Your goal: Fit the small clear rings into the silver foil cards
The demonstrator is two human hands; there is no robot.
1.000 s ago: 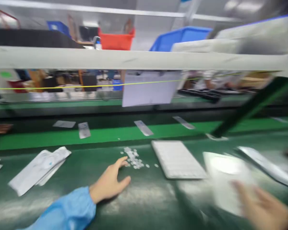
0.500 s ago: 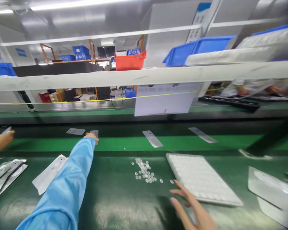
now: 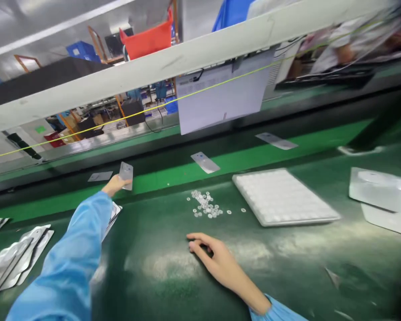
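My left hand (image 3: 114, 183) pinches a flat clear-silver pouch (image 3: 126, 175) above the green belt (image 3: 160, 180). Over the dark green tabletop, my right hand (image 3: 214, 256) has its thumb and index finger curved, their tips close together; whether anything small is between them is too small to tell. Beyond it lies a scattered heap of small white rings (image 3: 205, 204). A white tray with rows of bumps (image 3: 284, 196) rests to the right of the rings. Under my left forearm, a stack of pouches (image 3: 112, 215) is partly hidden by the sleeve.
More pouches lie on the belt, one in the middle (image 3: 205, 162) and one farther right (image 3: 276, 141). Overlapping silver pouches (image 3: 23, 254) lie at left, larger ones (image 3: 374, 189) at right. A dark post (image 3: 377, 125) stands at right; a white rail (image 3: 133, 73) crosses above.
The view has tilted and dropped. My left hand has lifted the pouch from the belt. My right hand has moved left, away from the tray, and its fingers have drawn together. The other person's hand left view.
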